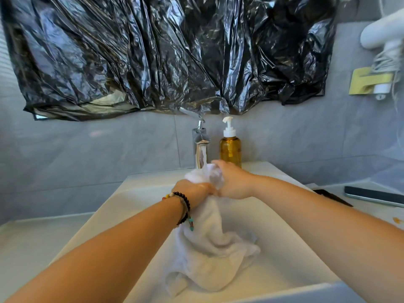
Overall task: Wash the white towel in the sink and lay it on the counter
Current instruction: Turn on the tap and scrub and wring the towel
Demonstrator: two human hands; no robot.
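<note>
Head view: both hands over sink (284, 248), below faucet (200, 149). Left hand (192, 191) and right hand (231, 182) each grip bunched top of white towel (209, 239), fingers curled tight around cloth; rest hangs into basin. Step: scrubbing. Advice: rub the 2 bunches together under spout, keep tail inside basin, off tabletop (32, 243).

A crumpled black plastic sheet (166, 53) hangs across the grey tiled wall (87, 154). Below its lower edge a chrome faucet (200, 147) stands at the back, with an amber pump bottle (230, 147) just beside it on the right. At the right edge of the desk (24, 243) lies a dark phone (375, 196). A white hair dryer (384, 31) hangs at the upper right, above a gold wall holder (369, 83).
</note>
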